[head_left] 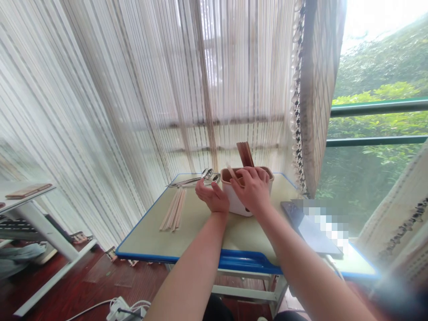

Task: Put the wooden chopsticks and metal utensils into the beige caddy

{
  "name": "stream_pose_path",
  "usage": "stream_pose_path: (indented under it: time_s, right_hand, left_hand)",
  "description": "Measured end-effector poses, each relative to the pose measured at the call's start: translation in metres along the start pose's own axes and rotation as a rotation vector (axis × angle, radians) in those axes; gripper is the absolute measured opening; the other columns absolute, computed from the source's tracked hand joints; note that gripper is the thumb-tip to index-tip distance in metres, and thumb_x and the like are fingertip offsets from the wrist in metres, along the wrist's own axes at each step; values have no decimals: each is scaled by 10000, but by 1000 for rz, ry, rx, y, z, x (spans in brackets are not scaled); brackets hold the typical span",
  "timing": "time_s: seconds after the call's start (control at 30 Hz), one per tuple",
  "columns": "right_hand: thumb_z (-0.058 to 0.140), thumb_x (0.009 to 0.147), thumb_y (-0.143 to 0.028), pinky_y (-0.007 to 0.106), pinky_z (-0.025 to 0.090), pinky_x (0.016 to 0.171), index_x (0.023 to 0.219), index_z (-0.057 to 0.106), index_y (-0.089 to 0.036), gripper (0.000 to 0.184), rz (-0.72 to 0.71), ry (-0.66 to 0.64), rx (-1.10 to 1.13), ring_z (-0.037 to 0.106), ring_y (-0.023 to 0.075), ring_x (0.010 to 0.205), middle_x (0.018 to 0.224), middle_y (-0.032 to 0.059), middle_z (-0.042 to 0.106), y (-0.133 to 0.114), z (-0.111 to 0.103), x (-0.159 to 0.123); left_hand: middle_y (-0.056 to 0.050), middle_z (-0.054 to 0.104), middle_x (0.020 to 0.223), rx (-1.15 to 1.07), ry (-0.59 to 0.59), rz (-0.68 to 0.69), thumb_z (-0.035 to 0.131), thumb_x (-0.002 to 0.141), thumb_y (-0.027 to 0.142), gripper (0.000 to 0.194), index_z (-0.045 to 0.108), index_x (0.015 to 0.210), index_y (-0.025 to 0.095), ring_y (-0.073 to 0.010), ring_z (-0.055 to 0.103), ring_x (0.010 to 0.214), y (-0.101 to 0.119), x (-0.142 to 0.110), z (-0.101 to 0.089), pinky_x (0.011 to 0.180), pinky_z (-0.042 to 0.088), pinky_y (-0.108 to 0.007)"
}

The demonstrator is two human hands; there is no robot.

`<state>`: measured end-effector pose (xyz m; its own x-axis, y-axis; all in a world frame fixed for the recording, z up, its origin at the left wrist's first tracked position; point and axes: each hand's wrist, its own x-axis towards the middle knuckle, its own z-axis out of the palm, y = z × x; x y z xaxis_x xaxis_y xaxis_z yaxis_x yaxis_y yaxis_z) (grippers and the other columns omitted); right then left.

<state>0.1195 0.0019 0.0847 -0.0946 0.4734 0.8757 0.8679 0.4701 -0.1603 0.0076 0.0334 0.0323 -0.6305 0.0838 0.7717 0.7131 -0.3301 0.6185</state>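
A white cutlery holder (239, 205) with a brown rim stands toward the back of the table. My right hand (253, 187) reaches over its opening, fingers curled around a pale chopstick (232, 171) that slants inside; the fingertips are partly hidden. Behind that hand, a bundle of dark brown chopsticks (245, 154) rises from the holder. My left hand (211, 195) is beside the holder's left wall, palm up, with fingers apart and nothing in it. Several pale chopsticks (174, 210) lie in a loose bundle to the left. Metal spoons and ladles (190, 180) rest behind them.
The pale table (147, 238) has a blue edge. On its right lies a grey laptop-like device (314, 229) with a white cable. Sheer striped curtains (160, 89) hang behind. A white power strip (120, 308) sits on the floor; another table (33, 194) is at left.
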Motion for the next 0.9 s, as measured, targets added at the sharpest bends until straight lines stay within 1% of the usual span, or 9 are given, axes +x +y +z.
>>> stream_pose_path:
  time_s: [0.13, 0.27, 0.47, 0.57, 0.67, 0.7, 0.73, 0.83, 0.9]
  right_hand:
    - [508, 840, -357, 416, 288, 960, 929, 656, -208, 228, 19, 111, 66, 434, 257, 1075, 1048, 65, 629, -3, 1, -8]
    - [514, 841, -317, 405, 317, 933, 874, 670, -211, 191, 15, 124, 118, 475, 249, 1009, 956, 52, 665, -3, 2, -10]
    - [532, 841, -369, 414, 355, 893, 832, 656, -211, 201, 45, 161, 152, 489, 255, 979, 907, 61, 669, 5, 10, -10]
    - [567, 817, -341, 425, 366, 909, 880, 635, -211, 161, -38, 214, 162, 500, 249, 983, 945, 66, 648, 5, 10, -13]
    - [586, 786, -263, 427, 401, 900, 933, 610, -218, 156, -142, 306, 183, 499, 253, 1021, 1051, 91, 584, -1, 5, -18]
    - [578, 781, -236, 429, 416, 882, 947, 604, -225, 168, -148, 331, 182, 489, 264, 1047, 1100, 105, 546, -3, 3, -21]
    - [565, 778, -208, 429, 431, 862, 958, 596, -233, 184, -140, 353, 185, 478, 274, 1066, 1129, 115, 512, -7, 2, -24]
    - [531, 763, -145, 454, 435, 873, 1002, 548, -259, 265, -237, 332, 255, 485, 277, 1064, 1134, 112, 475, -18, 2, -34]
    - [508, 759, -121, 437, 453, 862, 1002, 518, -260, 280, -319, 259, 372, 513, 257, 1029, 1110, 102, 475, -27, 7, -42]
  left_hand:
    - [-186, 481, 1128, 11, -20, 23, 288, 931, 357, 347, 388, 1165, 120, -260, 461, 1086, -3, -1, 2, 937, 360, -466]
    - [-184, 488, 1111, 27, -35, 36, 284, 935, 355, 352, 398, 1169, 119, -264, 457, 1079, -3, -1, 1, 945, 345, -477]
    - [-218, 482, 1108, 46, -75, -2, 223, 941, 416, 448, 415, 1161, 76, -280, 431, 1101, -3, -2, -3, 957, 324, -488]
    - [-215, 488, 1102, 30, -65, -4, 216, 940, 422, 458, 422, 1150, 72, -274, 447, 1086, -2, 1, -4, 950, 335, -475]
    - [-190, 503, 1097, 18, -28, -17, 222, 941, 391, 413, 430, 1139, 95, -253, 478, 1049, -1, 19, -9, 922, 369, -448]
    - [-178, 516, 1086, 46, -67, -19, 243, 938, 385, 393, 443, 1129, 106, -249, 489, 1034, -2, 28, -12, 910, 381, -438]
    - [-164, 535, 1060, 105, -159, -13, 284, 929, 385, 371, 467, 1109, 117, -248, 501, 1015, -4, 38, -18, 892, 395, -425]
    - [-155, 585, 992, 469, -582, 35, 477, 849, 367, 292, 559, 1007, 135, -284, 518, 983, -19, 64, -42, 845, 414, -418]
    - [-167, 586, 1024, 709, -728, 32, 541, 802, 330, 275, 585, 991, 135, -307, 508, 1009, -35, 73, -64, 839, 412, -419]
